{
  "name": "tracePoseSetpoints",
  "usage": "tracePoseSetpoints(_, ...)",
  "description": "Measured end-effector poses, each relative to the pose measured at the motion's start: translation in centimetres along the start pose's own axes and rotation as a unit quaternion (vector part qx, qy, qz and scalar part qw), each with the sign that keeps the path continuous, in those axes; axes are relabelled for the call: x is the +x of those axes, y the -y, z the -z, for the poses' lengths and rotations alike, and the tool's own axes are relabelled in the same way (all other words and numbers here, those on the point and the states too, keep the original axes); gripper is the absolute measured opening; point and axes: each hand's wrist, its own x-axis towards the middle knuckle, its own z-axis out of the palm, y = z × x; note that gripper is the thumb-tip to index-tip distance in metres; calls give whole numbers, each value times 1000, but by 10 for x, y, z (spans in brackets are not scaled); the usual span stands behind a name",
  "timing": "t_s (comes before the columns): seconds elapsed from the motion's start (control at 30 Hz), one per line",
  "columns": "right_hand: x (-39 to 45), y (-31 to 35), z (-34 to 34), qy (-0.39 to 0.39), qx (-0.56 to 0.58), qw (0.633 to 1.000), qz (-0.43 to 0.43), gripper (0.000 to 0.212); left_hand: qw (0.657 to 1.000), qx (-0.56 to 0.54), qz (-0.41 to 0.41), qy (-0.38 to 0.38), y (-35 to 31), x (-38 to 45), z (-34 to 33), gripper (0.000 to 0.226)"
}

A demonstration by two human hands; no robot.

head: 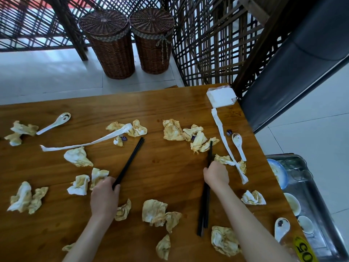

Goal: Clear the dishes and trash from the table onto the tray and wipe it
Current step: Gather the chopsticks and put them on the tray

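Left hand (104,195) gripping chopsticks (130,161) angled up-right, right hand (216,174) gripping near-vertical second pair (205,201); tray (317,201) right, nearer right hand.

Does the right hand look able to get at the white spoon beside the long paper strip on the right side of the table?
Probably yes. The spoon lies uncovered just beyond the right hand, with only a paper strip and crumpled napkins between. But that hand already grips black chopsticks, so taking it would be awkward.
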Motion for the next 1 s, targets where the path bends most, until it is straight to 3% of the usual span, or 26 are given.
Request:
tracePoseSetpoints(0.27, 0, -8, -7, -30, 65, 997, 11, 11, 1000, 1, -1, 1, 0, 0, 0, 25)
tracePoseSetpoints(0.4, -1, -13, -10, -20, 166, 986, -6, 37, 1000, 5, -4, -1, 1, 1, -1, 25)
tracePoseSetpoints(0.6, 6, -11, -11, 31, 296, 951, -89, 39, 1000, 12, -4, -8, 1, 0, -2, 24)
tracePoseSetpoints(0.77, 5, -10, -7, 59, 339, 934, -98, 62, 1000, -6, -3, -14, 0, -1, 0, 21)
tracePoseSetpoints(0.87, 4, -9, -5, 55, 356, 928, -101, 58, 1000, -19, -3, -13, 0, 0, 3, 20)
tracePoseSetpoints(1.0, 4, -6, -1, 37, 370, 923, -103, 33, 999, -32, 1, -6, 1, 2, 6, 21)
